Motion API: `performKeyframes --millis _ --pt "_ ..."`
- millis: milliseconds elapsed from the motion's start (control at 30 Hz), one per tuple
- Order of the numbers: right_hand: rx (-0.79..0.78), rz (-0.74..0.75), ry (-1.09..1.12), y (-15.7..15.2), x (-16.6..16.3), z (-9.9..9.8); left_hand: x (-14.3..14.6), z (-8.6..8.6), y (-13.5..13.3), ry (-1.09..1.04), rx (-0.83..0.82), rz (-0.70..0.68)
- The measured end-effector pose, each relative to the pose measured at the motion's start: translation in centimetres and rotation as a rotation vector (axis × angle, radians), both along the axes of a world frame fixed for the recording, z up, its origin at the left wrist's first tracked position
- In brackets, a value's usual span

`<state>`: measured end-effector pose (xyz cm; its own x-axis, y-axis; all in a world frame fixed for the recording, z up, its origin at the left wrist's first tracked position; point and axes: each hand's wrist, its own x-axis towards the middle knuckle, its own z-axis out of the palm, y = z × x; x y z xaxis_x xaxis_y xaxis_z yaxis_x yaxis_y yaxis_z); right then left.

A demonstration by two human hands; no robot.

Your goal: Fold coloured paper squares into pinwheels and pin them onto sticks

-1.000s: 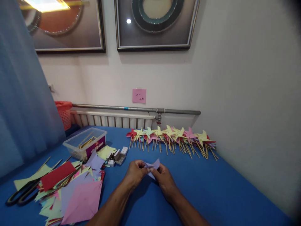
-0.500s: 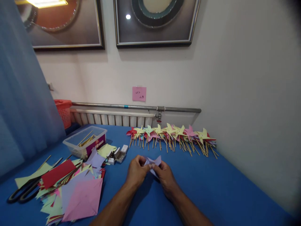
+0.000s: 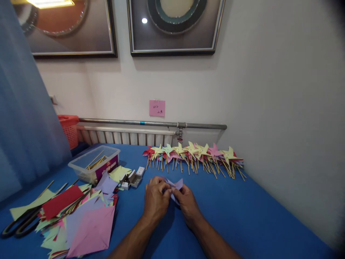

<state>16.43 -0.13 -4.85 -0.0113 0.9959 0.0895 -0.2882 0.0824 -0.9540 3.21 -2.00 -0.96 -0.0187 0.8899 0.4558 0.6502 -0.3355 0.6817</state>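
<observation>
A lavender paper pinwheel (image 3: 178, 184), its corners folded in toward the middle, is held above the blue table between both hands. My left hand (image 3: 157, 196) is closed on its left side and covers much of it. My right hand (image 3: 187, 203) pinches the paper from the right, thumb near the centre. The two thumbs almost meet there. Whether a pin is between the fingers I cannot tell. Small open boxes (image 3: 134, 178) lie beyond my left hand, beside a pale yellow paper piece (image 3: 120, 173) and another lavender piece (image 3: 106, 183).
Finished pinwheels on sticks (image 3: 191, 151) line the table's back. At left are a clear plastic box (image 3: 81, 174) with sticks, a pile of coloured paper squares (image 3: 93, 230) and black-handled scissors (image 3: 28, 219). A red basket (image 3: 70, 133) stands by the blue curtain (image 3: 29, 108).
My left hand has turned, its back now more toward me, and its fingers have closed over the paper's left side. The right hand keeps its pinch. The view has shifted slightly.
</observation>
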Motion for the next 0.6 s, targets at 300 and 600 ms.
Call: performKeyframes --millis 300,600 --pt "0.018 0.021 0.003 0.28 -0.05 -0.53 0.47 0.22 -0.09 0.073 -0.003 0.071" --pt "-0.024 -0.025 0.107 0.61 -0.44 -0.99 0.63 -0.52 0.67 -0.176 -0.015 -0.006"
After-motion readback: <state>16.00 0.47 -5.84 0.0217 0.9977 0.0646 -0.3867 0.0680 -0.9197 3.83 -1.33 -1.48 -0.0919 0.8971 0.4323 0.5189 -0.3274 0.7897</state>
